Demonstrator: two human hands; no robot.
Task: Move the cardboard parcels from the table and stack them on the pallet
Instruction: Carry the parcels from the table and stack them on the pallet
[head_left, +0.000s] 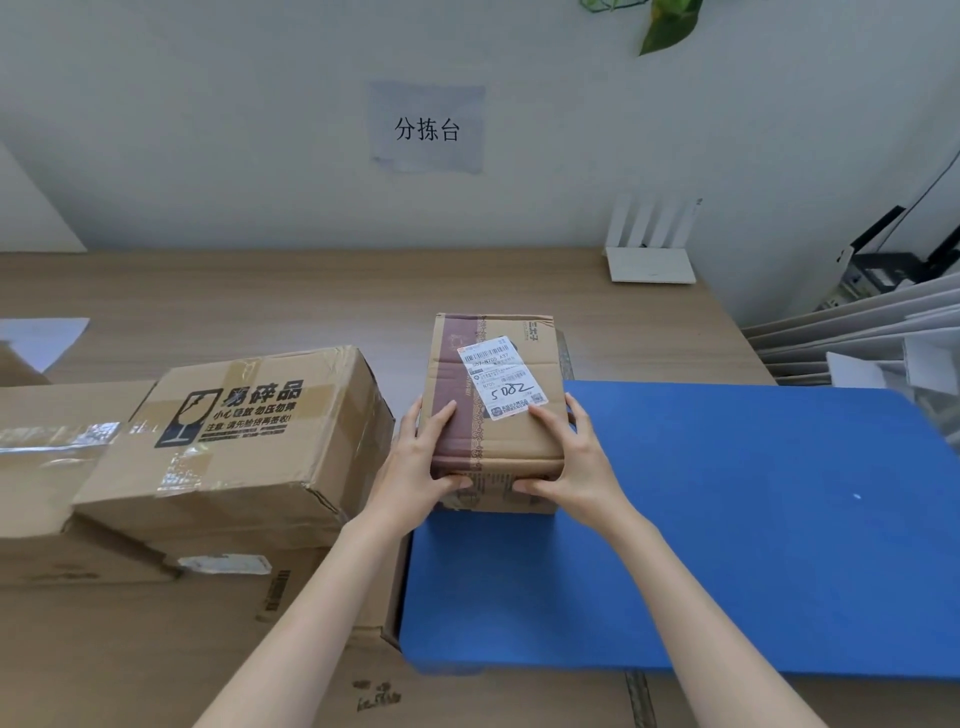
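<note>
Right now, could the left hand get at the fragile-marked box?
Probably yes: the fragile-marked box sits just beside the left hand with nothing between, though that hand grips the small labelled parcel.

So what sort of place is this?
Probably a parcel sorting station, perhaps in a small office. A wall sign reads "sorting table" in Chinese, taped cardboard boxes crowd the table, and left hand and right hand hold a labelled parcel by a blue pallet.

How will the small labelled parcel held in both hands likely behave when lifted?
Probably stiff: the small labelled parcel keeps square edges between the left hand and right hand. Likely fairly light, given that relaxed grip. Flat-sided, so unlikely to roll.
</note>
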